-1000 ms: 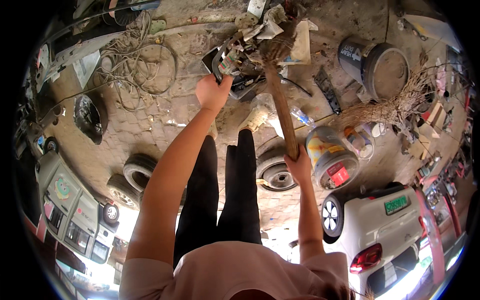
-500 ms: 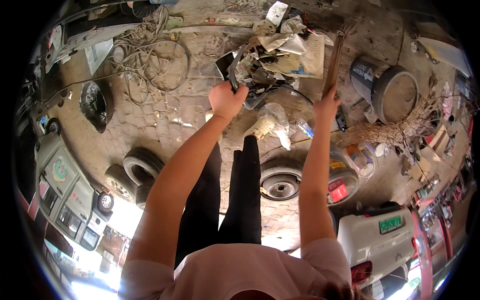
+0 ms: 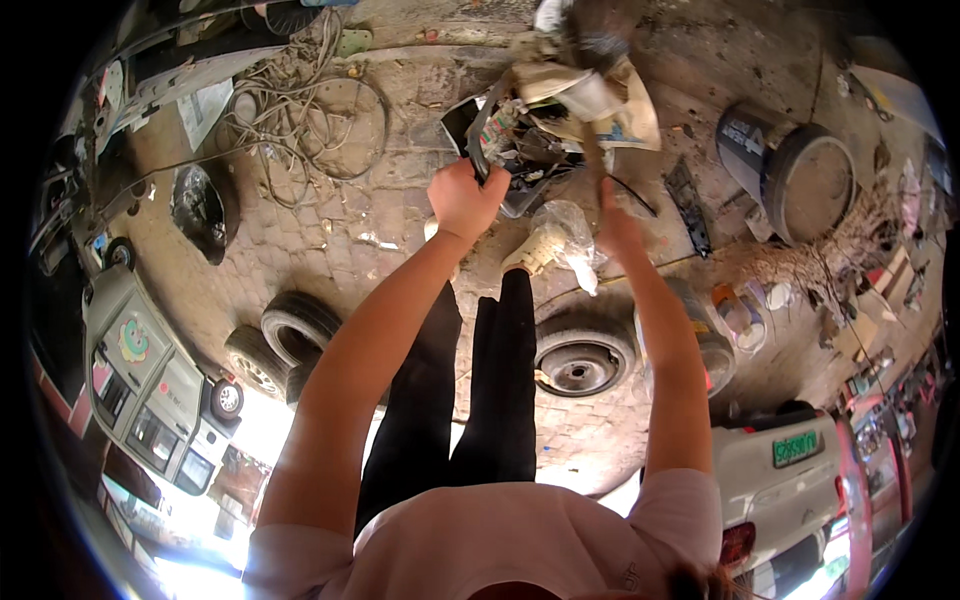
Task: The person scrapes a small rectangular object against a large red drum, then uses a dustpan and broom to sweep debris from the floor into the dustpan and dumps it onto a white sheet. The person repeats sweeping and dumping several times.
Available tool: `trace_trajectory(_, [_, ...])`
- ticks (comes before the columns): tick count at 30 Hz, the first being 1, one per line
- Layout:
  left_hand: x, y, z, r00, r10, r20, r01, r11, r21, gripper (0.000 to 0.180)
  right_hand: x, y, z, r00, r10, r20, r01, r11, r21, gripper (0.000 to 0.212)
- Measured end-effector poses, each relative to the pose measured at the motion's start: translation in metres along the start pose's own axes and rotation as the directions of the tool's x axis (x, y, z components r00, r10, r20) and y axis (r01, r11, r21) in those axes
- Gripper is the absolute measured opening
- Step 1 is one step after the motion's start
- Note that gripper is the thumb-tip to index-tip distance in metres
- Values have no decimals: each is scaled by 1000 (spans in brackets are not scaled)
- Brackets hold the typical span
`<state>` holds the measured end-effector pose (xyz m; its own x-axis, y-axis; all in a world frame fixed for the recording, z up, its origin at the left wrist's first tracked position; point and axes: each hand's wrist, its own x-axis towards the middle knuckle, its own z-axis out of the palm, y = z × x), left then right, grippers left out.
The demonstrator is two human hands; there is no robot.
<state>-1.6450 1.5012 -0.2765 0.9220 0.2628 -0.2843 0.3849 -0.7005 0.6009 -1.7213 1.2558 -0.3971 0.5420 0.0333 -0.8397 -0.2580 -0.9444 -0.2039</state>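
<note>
My left hand (image 3: 467, 203) is closed around the dark curved handle (image 3: 486, 120) of what looks like a dustpan, heaped with mixed rubbish (image 3: 535, 145). Crumpled paper and flattened wrapping (image 3: 640, 108) lie at its far side. In my right hand (image 3: 620, 230) is the brown handle of a short broom (image 3: 594, 150). Its far end is smeared by motion over the paper, so its bristles cannot be made out. A clear plastic bag (image 3: 575, 228) rests on the floor by my right foot, between my two hands.
A wheel (image 3: 580, 365) lies to the right of my legs, and loose tyres (image 3: 297, 330) are at the left. A dark bucket (image 3: 785, 175) lies tipped over near dry twigs (image 3: 820, 245). Coiled hose (image 3: 300, 130) spreads at the far left. A white car (image 3: 780, 480) stands behind right.
My right hand has swung left and slightly nearer, bringing the broom from the right side over the paper. The left hand keeps its grip. The whole view has shifted slightly.
</note>
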Motion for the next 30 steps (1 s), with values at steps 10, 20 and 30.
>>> trace_trajectory(10, [6, -4, -7, 997, -14, 70, 13, 1000, 15, 33, -91, -16, -13, 952, -242, 185, 171, 927, 333, 98])
trace_trajectory(20, [6, -7, -7, 997, -25, 80, 17, 995, 101, 36, -245, 5, -29, 998, -67, -20, 60, 663, 746, 86])
trace_trajectory(30, [6, -7, -5, 999, 16, 37, -19, 995, 102, 36, -205, 46, -46, 918, 205, -340, -14, 872, 488, 84])
